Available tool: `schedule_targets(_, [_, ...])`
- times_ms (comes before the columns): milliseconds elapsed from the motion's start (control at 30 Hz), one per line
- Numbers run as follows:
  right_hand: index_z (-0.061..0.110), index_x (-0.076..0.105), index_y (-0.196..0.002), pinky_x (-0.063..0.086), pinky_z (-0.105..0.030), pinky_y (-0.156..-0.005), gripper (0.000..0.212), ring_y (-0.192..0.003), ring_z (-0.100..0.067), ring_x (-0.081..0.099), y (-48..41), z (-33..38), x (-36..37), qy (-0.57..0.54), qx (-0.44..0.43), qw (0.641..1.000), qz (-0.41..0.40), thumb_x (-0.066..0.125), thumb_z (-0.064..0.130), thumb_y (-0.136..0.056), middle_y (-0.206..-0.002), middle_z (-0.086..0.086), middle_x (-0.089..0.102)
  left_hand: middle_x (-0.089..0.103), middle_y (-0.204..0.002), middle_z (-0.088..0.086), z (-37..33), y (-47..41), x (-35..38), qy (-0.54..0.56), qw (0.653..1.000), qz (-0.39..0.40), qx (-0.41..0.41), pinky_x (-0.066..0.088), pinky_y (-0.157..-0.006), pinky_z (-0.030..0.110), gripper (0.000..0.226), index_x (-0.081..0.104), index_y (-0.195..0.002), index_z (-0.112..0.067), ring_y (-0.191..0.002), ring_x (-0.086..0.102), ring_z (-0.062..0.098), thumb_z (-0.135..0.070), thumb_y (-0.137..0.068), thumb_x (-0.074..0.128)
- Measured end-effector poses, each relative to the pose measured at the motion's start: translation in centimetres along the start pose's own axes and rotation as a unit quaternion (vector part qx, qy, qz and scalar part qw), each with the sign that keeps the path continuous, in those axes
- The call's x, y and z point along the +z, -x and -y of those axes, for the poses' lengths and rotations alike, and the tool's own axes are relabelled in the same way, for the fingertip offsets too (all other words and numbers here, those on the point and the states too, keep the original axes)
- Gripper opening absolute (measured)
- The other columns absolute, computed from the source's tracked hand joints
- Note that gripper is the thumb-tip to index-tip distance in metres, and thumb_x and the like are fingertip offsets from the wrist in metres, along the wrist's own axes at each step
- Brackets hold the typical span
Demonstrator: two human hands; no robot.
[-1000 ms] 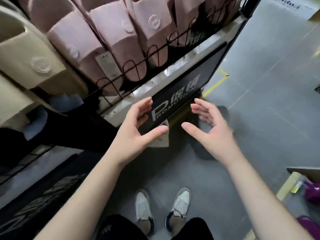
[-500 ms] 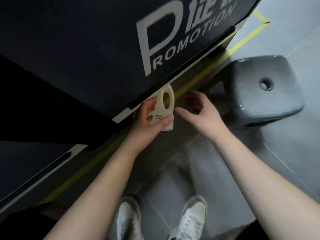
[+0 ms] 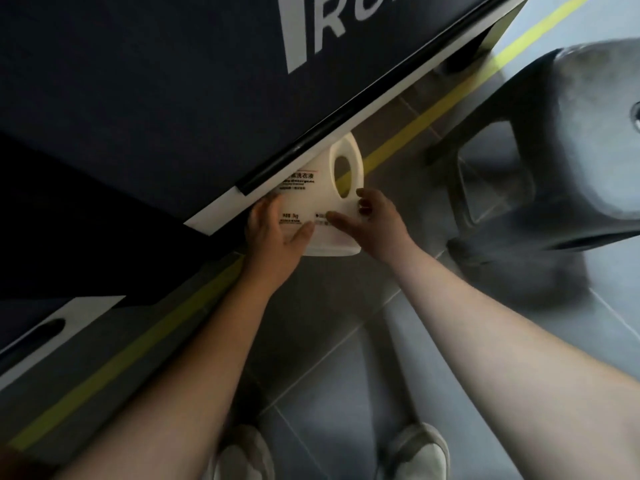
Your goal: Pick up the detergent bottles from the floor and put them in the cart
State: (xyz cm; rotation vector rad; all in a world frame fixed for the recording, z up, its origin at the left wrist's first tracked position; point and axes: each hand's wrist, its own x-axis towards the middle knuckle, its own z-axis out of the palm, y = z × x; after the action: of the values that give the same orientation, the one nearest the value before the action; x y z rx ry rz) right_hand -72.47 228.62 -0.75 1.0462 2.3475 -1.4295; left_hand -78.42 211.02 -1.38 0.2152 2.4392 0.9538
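Observation:
A white detergent bottle (image 3: 323, 202) with a loop handle lies on the grey floor, its top tucked under the edge of a dark promotion stand (image 3: 173, 98). My left hand (image 3: 273, 233) grips the bottle's left side, thumb across its label. My right hand (image 3: 374, 223) holds its right side, thumb on the front and fingers by the handle. The bottle's cap is hidden under the stand. No cart is in view.
A grey plastic stool (image 3: 554, 174) stands on the floor right of the bottle. A yellow tape line (image 3: 415, 133) runs along the floor beside the stand. My two white shoes (image 3: 415, 452) are at the bottom edge.
I have bent lower toward the floor, so the stand now fills the upper view. My right hand, free before, has closed on the bottle's right side; my left hand keeps its grip.

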Motion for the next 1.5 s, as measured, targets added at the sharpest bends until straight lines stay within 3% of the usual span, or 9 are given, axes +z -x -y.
schedule_targets(100, [0.018,0.042,-0.156,0.052,-0.043,-0.111,0.094,-0.137,-0.026,0.055,-0.9,0.0,1.0,0.001,0.029,1.000,-0.006,0.085,0.054,-0.080,-0.155,-0.007,0.049,0.010,-0.172,0.007,0.8,-0.7,0.3,-0.008,1.000,-0.008,-0.002,0.043,-0.113,0.049,0.085,0.017,-0.167,-0.029,-0.154,0.024,0.035,-0.045,-0.099,0.066])
schedule_targets(300, [0.016,0.036,-0.156,0.046,-0.029,-0.089,0.089,-0.135,-0.025,0.056,-1.1,-0.2,1.2,-0.017,0.077,0.997,0.024,0.082,0.049,-0.087,-0.151,-0.006,0.054,0.007,-0.173,0.008,1.2,-1.2,1.5,-0.005,0.999,-0.037,-0.023,0.046,-0.115,0.056,0.088,0.018,-0.167,-0.033,-0.154,0.025,0.038,-0.045,-0.097,0.070])
schedule_targets(467, [0.015,0.040,-0.154,0.052,-0.037,-0.101,0.087,-0.134,-0.026,0.057,-0.1,-0.8,1.2,-0.029,0.089,0.995,0.018,0.084,0.045,-0.086,-0.150,-0.006,0.056,0.007,-0.172,0.007,1.1,-0.9,1.5,-0.034,0.999,-0.023,-0.030,0.048,-0.112,0.054,0.089,0.019,-0.166,-0.030,-0.154,0.023,0.038,-0.043,-0.096,0.072])
schedule_targets(800, [0.014,0.047,-0.150,0.053,-0.031,-0.100,0.089,-0.127,-0.025,0.065,5.5,-4.6,0.9,-0.051,0.146,0.987,0.030,0.091,0.047,-0.078,-0.142,-0.003,0.065,0.004,-0.170,0.009,2.2,5.2,3.7,-0.028,0.999,0.009,-0.026,0.049,-0.113,0.051,0.092,0.020,-0.166,-0.026,-0.154,0.022,0.037,-0.034,-0.094,0.076])
schedule_targets(967, [0.011,0.047,-0.148,0.050,-0.033,-0.103,0.087,-0.130,-0.026,0.062,9.2,-6.9,0.4,-0.036,0.190,0.979,0.061,0.094,0.032,-0.077,-0.142,-0.004,0.063,0.000,-0.162,-0.015,2.9,9.6,4.4,-0.037,0.996,0.060,-0.063,0.049,-0.113,0.053,0.100,0.015,-0.164,-0.036,-0.153,0.025,0.032,-0.037,-0.088,0.081])
schedule_targets(1100, [0.015,0.047,-0.145,0.052,-0.037,-0.110,0.103,-0.129,-0.023,0.063,9.9,-8.4,-0.5,-0.019,0.216,0.967,0.134,0.101,0.041,-0.061,-0.137,0.000,0.065,0.014,-0.165,0.002,1.9,9.4,3.2,0.004,0.991,0.064,-0.120,0.050,-0.107,0.047,0.106,0.020,-0.163,-0.030,-0.147,0.037,0.034,-0.041,-0.082,0.087])
schedule_targets(1200, [0.015,0.042,-0.149,0.051,-0.039,-0.110,0.109,-0.129,-0.025,0.063,8.4,-7.8,-1.8,-0.064,0.209,0.972,0.091,0.099,0.048,-0.063,-0.140,-0.003,0.064,0.028,-0.168,0.013,0.4,5.8,2.2,0.064,0.980,0.088,-0.168,0.045,-0.110,0.051,0.112,0.013,-0.167,-0.029,-0.147,0.042,0.037,-0.053,-0.083,0.083])
schedule_targets(1400, [0.016,0.027,-0.163,0.045,-0.042,-0.113,0.120,-0.143,-0.031,0.053,5.1,-5.5,-2.5,-0.116,0.193,0.973,0.041,0.088,0.063,-0.072,-0.160,-0.008,0.049,0.062,-0.142,0.008,-1.2,1.0,1.7,0.113,0.957,0.177,-0.202,0.051,-0.101,0.045,0.097,0.037,-0.160,-0.025,-0.119,0.062,0.028,-0.057,-0.080,0.082])
schedule_targets(1500, [0.014,0.026,-0.162,0.046,-0.040,-0.108,0.116,-0.143,-0.033,0.051,5.0,-5.1,-1.9,-0.136,0.214,0.966,0.042,0.090,0.055,-0.075,-0.159,-0.010,0.048,0.069,-0.127,0.006,-0.9,0.5,1.8,0.145,0.947,0.182,-0.221,0.055,-0.100,0.050,0.105,0.050,-0.150,-0.024,-0.111,0.068,0.028,-0.062,-0.061,0.090])
